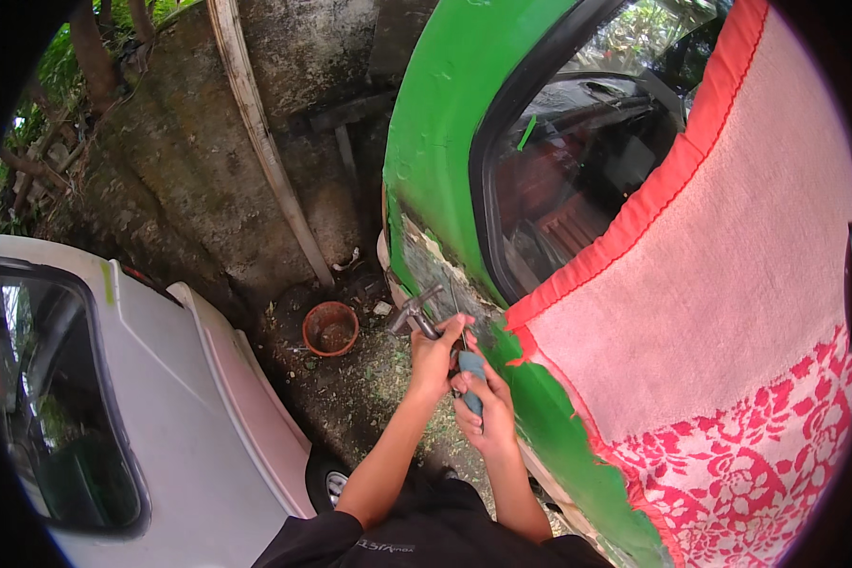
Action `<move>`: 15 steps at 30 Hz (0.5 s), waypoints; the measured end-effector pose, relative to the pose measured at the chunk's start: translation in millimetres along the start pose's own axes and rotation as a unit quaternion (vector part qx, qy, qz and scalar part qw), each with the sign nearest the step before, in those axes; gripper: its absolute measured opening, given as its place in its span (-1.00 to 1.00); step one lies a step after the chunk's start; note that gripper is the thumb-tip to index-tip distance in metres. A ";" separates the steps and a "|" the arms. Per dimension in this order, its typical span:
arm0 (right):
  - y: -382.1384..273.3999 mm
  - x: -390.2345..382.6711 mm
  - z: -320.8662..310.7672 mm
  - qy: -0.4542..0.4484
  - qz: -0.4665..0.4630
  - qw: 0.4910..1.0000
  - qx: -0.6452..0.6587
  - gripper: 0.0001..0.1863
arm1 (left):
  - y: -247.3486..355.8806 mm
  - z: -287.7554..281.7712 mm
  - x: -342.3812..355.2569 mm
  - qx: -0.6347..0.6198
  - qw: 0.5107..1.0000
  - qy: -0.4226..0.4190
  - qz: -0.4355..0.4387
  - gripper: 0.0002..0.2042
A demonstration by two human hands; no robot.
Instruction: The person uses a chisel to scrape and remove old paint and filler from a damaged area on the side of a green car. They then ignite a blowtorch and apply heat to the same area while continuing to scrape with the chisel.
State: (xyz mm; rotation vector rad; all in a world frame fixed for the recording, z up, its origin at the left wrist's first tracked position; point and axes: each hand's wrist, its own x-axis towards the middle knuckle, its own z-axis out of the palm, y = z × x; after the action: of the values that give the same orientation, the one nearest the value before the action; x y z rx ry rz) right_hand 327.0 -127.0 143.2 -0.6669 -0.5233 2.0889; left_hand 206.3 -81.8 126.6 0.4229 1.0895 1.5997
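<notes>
My left hand is closed around the handle of a metal hammer, its head beyond my fingers. Just to the right, my right hand grips the thick blue-grey handle of a screwdriver-like tool. A thin shaft runs up from that handle toward the car body; its tip is hard to make out. Both hands are close together beside a green car. Next to them is a rough, scraped patch of grey and pale material below the window.
A pink and red patterned towel covers much of the green car's right side. A white car stands close on the left. An orange-brown bucket rests on the littered ground. Behind it, a wooden post leans by a stained wall.
</notes>
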 end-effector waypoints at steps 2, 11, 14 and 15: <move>-3.3 28.4 3.1 -0.038 0.015 0.999 0.013 -0.46 | 10.9 -2.5 18.8 -0.020 0.999 0.026 0.016 -0.78; 27.1 37.2 23.4 0.030 -0.056 0.990 -0.124 -0.37 | 15.7 -24.9 34.2 -0.008 1.000 0.015 0.007 -0.80; 18.8 21.1 13.2 0.047 -0.065 0.986 -0.147 -0.37 | 4.1 -20.7 24.6 -0.001 1.000 0.000 -0.005 -0.77; 22.6 23.1 13.6 0.059 -0.069 0.982 -0.163 -0.37 | 5.5 -20.1 28.3 -0.009 1.000 -0.004 0.005 -0.77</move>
State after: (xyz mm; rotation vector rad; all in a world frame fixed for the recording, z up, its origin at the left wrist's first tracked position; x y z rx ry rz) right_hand 293.5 -121.8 134.4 -0.9090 -0.8304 1.8377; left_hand 178.6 -64.6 113.3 0.4237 1.0676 1.6133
